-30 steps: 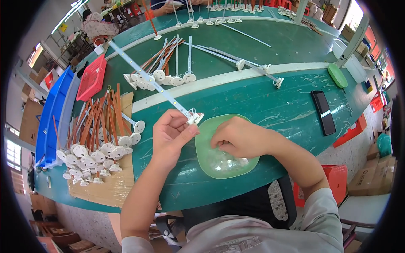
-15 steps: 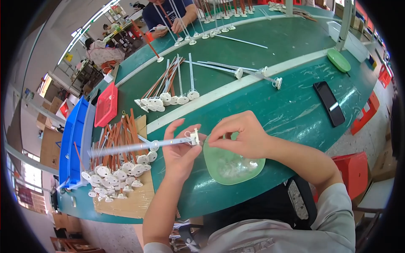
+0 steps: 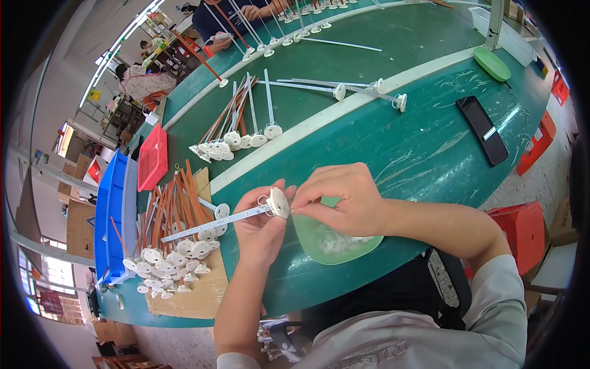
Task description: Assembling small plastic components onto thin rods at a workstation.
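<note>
A thin pale LED strip (image 3: pixel 206 228) with a white round disc (image 3: pixel 278 203) at its end lies in my left hand (image 3: pixel 257 229). The fingers are closed around the disc end, and the strip points down to the left. My right hand (image 3: pixel 349 198) is pinched right beside the disc's face. Whatever is between its fingertips is too small or hidden to make out. Below this hand sits a light green bowl (image 3: pixel 310 247) with small clear pieces inside. A heap of brown and pale strips with white discs (image 3: pixel 175 261) rests on cardboard (image 3: pixel 190 302) to the left.
Beyond a white divider rail (image 3: pixel 295 138) lie more strips with discs (image 3: pixel 215 149). A phone (image 3: pixel 482 130) and a green dish (image 3: pixel 491 64) are at the right. A blue bin (image 3: pixel 112 215) and red basket (image 3: pixel 152 158) stand left. Across the table a co-worker (image 3: pixel 215 24) handles strips.
My left hand has turned the disc so its flat face now points toward my right fingertips. The strip's blurred free end has steadied and dropped. My right hand has shifted slightly left, closer to the disc.
</note>
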The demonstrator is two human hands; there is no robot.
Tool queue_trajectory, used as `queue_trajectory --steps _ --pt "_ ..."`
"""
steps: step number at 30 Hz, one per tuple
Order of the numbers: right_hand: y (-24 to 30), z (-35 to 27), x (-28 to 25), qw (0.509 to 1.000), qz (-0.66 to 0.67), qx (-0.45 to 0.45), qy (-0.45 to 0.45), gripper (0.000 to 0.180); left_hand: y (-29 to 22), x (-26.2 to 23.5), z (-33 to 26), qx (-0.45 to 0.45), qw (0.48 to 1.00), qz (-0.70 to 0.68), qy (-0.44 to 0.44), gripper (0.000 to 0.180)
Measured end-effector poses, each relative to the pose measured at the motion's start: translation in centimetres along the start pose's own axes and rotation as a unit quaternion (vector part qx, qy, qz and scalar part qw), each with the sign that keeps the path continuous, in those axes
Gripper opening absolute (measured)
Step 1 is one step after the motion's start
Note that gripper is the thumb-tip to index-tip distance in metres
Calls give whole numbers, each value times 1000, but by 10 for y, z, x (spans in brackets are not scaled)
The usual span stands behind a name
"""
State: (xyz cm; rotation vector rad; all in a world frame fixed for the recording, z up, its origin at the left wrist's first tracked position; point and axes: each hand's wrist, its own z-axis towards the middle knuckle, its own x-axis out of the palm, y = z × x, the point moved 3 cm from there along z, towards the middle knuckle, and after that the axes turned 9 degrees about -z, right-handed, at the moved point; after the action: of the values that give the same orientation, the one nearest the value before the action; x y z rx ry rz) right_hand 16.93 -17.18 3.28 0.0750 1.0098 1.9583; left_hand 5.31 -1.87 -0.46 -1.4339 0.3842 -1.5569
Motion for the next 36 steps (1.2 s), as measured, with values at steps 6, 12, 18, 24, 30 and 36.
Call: queue_trajectory --steps 6,12,18,24,30,36 --pt "2 -2 0 1000 -7 -12 -1 11 3 0 -1 -5 1000 -9 20 50" --pt "3 0 3 994 -51 -100 -12 13 1 -1 1 -29 999 -33 15 51" --pt "2 3 -1 985 -64 -159 29 15 -2 -9 3 -67 995 -37 62 50" --pt "7 -6 8 970 -130 -203 -25 17 -2 -6 1 -56 994 -61 66 49" --pt "10 -10 9 954 -209 -210 -42 22 4 6 -1 -50 997 -53 17 43" --pt "5 -9 7 950 -240 -189 -62 21 13 15 6 -58 998 -17 -15 42"
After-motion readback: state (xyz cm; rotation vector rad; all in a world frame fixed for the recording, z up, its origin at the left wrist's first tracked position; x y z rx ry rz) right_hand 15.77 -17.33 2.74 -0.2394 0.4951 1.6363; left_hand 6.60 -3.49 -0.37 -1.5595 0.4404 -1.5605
